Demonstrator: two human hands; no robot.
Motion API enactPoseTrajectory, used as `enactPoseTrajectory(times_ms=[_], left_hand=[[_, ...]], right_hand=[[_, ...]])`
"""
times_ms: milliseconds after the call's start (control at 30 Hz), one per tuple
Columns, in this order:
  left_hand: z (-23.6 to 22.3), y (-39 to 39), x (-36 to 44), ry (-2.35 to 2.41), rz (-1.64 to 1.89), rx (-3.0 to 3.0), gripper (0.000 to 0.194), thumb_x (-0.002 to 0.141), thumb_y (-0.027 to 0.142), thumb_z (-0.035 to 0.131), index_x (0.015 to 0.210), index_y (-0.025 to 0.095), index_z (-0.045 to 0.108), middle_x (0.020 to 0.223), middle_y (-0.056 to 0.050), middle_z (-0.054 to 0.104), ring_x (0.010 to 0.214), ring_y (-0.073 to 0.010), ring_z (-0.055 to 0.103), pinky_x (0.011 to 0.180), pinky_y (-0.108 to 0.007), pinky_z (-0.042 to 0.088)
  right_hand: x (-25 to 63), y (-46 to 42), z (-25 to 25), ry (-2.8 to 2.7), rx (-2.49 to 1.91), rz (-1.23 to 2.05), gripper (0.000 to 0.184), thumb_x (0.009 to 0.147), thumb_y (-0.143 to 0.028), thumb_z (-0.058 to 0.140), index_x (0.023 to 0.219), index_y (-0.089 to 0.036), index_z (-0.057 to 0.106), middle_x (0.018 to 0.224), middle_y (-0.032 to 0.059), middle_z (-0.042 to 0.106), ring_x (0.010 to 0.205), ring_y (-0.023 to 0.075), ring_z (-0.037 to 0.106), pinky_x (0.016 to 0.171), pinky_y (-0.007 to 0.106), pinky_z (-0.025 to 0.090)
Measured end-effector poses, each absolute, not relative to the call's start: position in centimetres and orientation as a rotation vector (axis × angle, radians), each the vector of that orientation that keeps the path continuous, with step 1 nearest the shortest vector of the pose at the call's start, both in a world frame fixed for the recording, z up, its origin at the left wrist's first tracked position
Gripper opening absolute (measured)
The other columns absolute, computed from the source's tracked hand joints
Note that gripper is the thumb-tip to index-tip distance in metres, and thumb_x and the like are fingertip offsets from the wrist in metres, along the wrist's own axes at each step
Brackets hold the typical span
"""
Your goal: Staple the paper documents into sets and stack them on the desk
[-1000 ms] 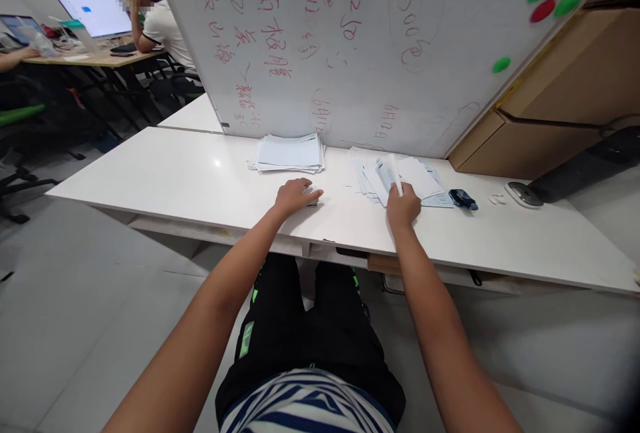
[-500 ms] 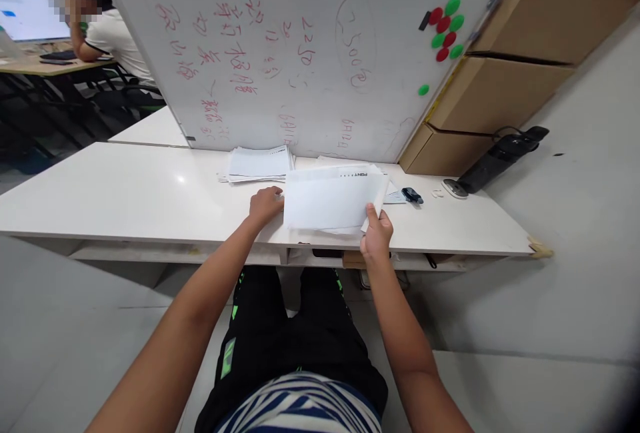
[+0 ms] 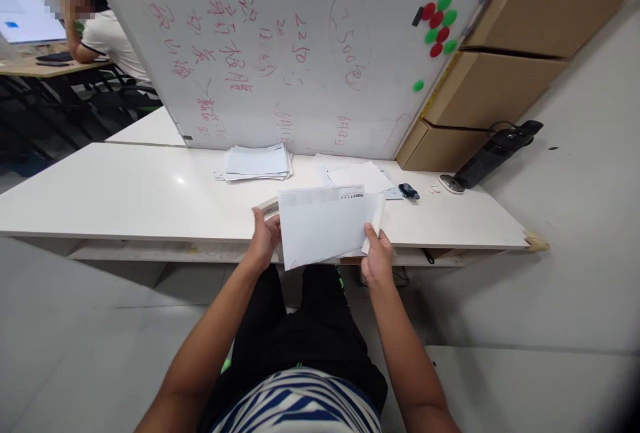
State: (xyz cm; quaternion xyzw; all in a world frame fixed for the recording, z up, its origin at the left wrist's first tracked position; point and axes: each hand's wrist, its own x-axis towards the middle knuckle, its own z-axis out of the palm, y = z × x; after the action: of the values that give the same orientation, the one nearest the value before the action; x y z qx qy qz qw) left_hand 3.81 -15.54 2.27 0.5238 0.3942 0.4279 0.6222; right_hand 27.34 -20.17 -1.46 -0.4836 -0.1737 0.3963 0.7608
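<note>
My right hand point(image 3: 377, 255) grips the right edge of a white printed paper point(image 3: 325, 228), thumb on top near a folded strip. The paper, marked with dark lettering along its far edge, is held over the front edge of the white desk point(image 3: 135, 186). By its left edge, my left hand point(image 3: 264, 240) is closed around a small off-white bar-shaped thing point(image 3: 267, 208) with a darker face, partly behind the paper. What kind of thing it is I cannot make out. A stack of similar papers point(image 3: 257, 161) lies farther back on the left.
Loose sheets point(image 3: 363, 176) and a dark watch-like object point(image 3: 409, 191) lie behind the paper. A black bottle point(image 3: 493, 156) leans by the right wall beside cardboard boxes point(image 3: 510, 90). A whiteboard point(image 3: 300, 106) rises behind the desk; a person point(image 3: 113, 40) sits far left.
The paper has come nearer my body and lower, carried by my right hand. My left hand has lifted from the desk, turned, and now shows the off-white bar in its grip.
</note>
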Motion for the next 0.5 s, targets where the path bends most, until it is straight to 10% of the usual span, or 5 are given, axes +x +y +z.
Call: enactPoseTrajectory(times_ms=[233, 500], left_hand=[[1.3, -18.5, 2.8, 1.029, 0.952, 1.099, 0.057, 0.074, 0.060, 0.066, 0.110, 0.015, 0.067, 0.101, -0.010, 0.072, 0.094, -0.0275, 0.064, 0.079, -0.034, 0.047], [-2.3, -20.1, 3.1, 1.073, 0.897, 1.040, 0.047, 0.076, 0.050, 0.069, 0.109, 0.016, 0.066, 0.106, -0.008, 0.071, 0.096, -0.0246, 0.064, 0.082, -0.033, 0.048]], right_hand=[[27.2, -21.2, -2.3, -0.406, -1.086, 0.900, 0.041, 0.068, -0.039, 0.076, 0.103, -0.018, 0.067, 0.102, 0.0031, 0.072, 0.098, 0.0193, 0.066, 0.092, 0.034, 0.052], [27.0, -24.1, -4.1, -0.393, -1.131, 1.139, 0.041, 0.073, -0.045, 0.068, 0.103, -0.017, 0.068, 0.109, 0.0058, 0.071, 0.109, 0.0228, 0.063, 0.093, 0.032, 0.052]])
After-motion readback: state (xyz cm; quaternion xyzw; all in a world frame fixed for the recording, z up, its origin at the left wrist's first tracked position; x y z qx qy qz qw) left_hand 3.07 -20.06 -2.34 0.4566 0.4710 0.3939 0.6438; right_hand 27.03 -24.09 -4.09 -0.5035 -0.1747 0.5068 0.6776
